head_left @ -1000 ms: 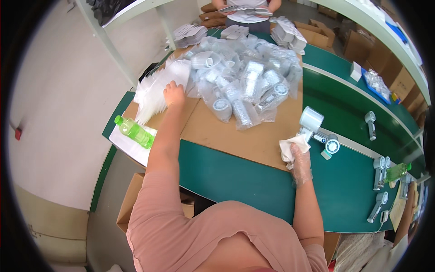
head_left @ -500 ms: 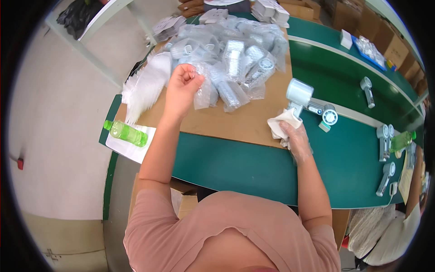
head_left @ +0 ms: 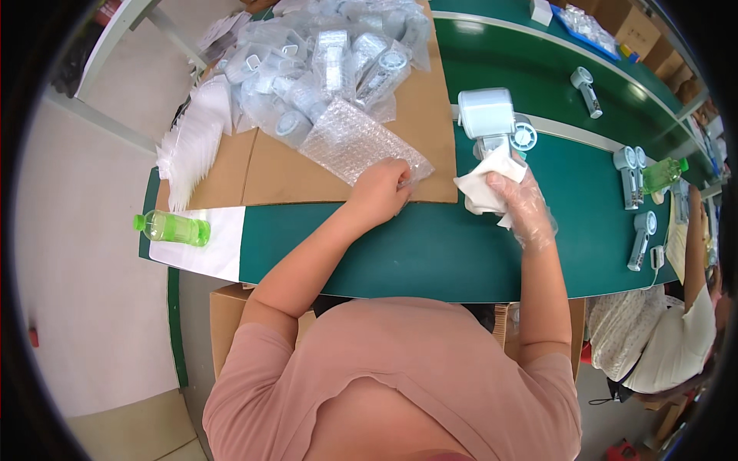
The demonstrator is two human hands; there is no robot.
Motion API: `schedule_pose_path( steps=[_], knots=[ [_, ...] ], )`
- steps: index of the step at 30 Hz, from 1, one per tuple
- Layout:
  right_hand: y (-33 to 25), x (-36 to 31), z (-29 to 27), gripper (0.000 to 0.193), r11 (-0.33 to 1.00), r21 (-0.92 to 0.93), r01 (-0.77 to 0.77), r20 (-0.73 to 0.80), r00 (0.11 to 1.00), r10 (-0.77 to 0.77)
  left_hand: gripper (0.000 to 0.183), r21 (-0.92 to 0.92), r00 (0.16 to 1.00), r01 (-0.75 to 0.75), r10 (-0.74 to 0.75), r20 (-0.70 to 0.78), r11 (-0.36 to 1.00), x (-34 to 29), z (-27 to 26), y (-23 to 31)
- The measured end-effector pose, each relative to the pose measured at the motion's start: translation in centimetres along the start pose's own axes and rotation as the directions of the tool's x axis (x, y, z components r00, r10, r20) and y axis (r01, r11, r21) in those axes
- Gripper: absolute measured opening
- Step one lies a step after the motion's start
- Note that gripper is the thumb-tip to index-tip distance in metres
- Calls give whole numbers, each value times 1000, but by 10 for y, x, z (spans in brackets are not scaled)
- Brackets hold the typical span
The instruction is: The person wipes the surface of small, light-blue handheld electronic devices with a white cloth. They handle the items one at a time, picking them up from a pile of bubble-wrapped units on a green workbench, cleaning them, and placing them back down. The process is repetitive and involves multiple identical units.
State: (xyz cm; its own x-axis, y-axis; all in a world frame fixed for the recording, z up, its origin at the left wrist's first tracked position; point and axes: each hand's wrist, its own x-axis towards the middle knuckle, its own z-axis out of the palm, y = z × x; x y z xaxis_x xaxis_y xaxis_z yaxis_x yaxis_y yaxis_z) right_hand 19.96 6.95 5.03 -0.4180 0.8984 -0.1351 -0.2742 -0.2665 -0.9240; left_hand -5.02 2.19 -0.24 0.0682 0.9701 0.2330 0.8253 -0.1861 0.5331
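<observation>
My left hand (head_left: 382,187) pinches the corner of a bubble-wrap bag (head_left: 350,142) that lies slantwise over the cardboard sheet (head_left: 296,173). My right hand (head_left: 526,206), in a clear plastic glove, grips a white cloth (head_left: 486,184) wrapped about the handle of a light-blue handheld fan (head_left: 487,114); its wide round head points up and away from me. Part of a second handheld fan (head_left: 523,135) shows just behind. Beyond the bag is a heap of bagged fans (head_left: 330,65) in clear bubble wrap.
A fan of thin white sheets (head_left: 198,138) and a green bottle (head_left: 173,228) lie at left. More handheld fans (head_left: 642,240) stand along the green table (head_left: 407,257) at right, near another green bottle (head_left: 663,177). A co-worker's arm (head_left: 694,238) is at far right.
My left hand has come from the heap toward me and right, drawing out the bubble-wrap bag. The fan in my right hand has turned slightly. The whole view has shifted.
</observation>
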Motion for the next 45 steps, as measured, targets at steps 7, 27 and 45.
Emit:
schedule_pose_path(
  steps=[7, 27, 45],
  knots=[
    [32, -7, -9, 80, 986, -34, -161, 84, 983, 163, 17, -186, 967, 221, -190, 169, 957, 22, -1, -10],
    [39, 10, 22, 47, 877, -236, -417, 145, 878, 457, 6, 313, 976, -209, 218, 7, 926, 34, -9, 52],
    [59, -8, 28, 43, 951, 104, -290, 231, 937, 261, 21, -408, 922, -208, 39, -385, 889, 20, -4, 3]
  ],
)
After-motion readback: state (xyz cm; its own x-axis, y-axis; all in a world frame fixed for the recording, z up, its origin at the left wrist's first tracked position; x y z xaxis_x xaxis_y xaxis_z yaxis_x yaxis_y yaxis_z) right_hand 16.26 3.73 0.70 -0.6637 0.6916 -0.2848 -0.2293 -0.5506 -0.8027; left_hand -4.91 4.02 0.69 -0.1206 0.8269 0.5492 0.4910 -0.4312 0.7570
